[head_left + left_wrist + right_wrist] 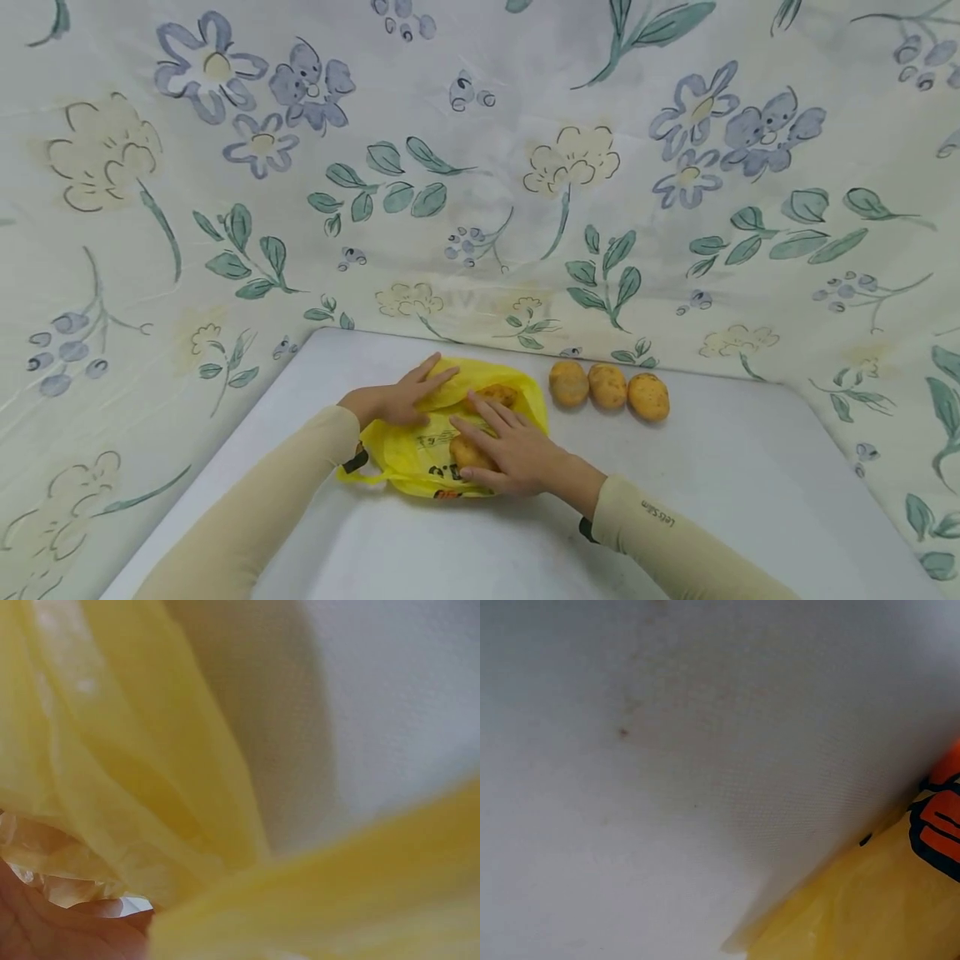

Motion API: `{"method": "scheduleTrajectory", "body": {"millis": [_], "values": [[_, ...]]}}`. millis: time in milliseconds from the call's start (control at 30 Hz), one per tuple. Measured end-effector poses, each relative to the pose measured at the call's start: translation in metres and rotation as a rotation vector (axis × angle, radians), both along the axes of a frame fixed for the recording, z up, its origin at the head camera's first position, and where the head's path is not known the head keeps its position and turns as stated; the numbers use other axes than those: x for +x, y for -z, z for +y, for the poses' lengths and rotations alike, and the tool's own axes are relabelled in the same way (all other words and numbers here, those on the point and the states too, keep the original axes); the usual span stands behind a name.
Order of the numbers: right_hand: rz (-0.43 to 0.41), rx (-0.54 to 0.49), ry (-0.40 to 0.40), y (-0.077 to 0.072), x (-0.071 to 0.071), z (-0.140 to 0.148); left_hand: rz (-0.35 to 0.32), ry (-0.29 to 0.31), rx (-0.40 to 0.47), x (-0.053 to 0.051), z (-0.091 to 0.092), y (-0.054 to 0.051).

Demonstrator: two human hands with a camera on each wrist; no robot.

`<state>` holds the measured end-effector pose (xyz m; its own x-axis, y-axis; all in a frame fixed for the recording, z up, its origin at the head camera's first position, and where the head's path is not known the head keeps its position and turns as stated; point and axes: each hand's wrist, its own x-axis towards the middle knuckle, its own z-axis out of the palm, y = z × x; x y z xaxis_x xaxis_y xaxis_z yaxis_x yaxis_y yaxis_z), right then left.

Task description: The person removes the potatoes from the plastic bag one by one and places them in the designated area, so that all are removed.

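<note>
A yellow plastic bag (408,450) with dark and red print lies on the white table, a potato (471,452) on or in its lower part and another potato (498,395) farther back. My left hand (401,398) rests on the bag's left side with its fingers spread. Over the nearer potato lies my right hand (517,454), fingers extended and spread. Yellow folds (150,750) fill much of the left wrist view, with part of the left hand (60,930) at the lower left. In the right wrist view the bag's printed edge (870,900) shows, but no hand.
Right of the bag, three potatoes (568,384) (607,386) (648,397) stand in a row near the back edge of the white table (712,467). Flower-patterned cloth (480,208) rises behind the table and at its sides.
</note>
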<state>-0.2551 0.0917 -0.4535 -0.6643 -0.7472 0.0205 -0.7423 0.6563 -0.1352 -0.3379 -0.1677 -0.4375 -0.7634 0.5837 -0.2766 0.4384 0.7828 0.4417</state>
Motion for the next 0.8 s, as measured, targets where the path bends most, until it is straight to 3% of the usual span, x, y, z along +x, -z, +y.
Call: {"method": "scheduleTrajectory", "body": {"millis": [467,800], "values": [[0.024,0.003,-0.024,0.0005,0.0014,-0.0001,0.003,-0.005,-0.003,0.0018,0.0038,-0.0037],[0.019,0.023,-0.03,0.0026,0.0017,-0.0013,-0.006,-0.017,0.018,0.0027,0.0029,-0.0009]]}}
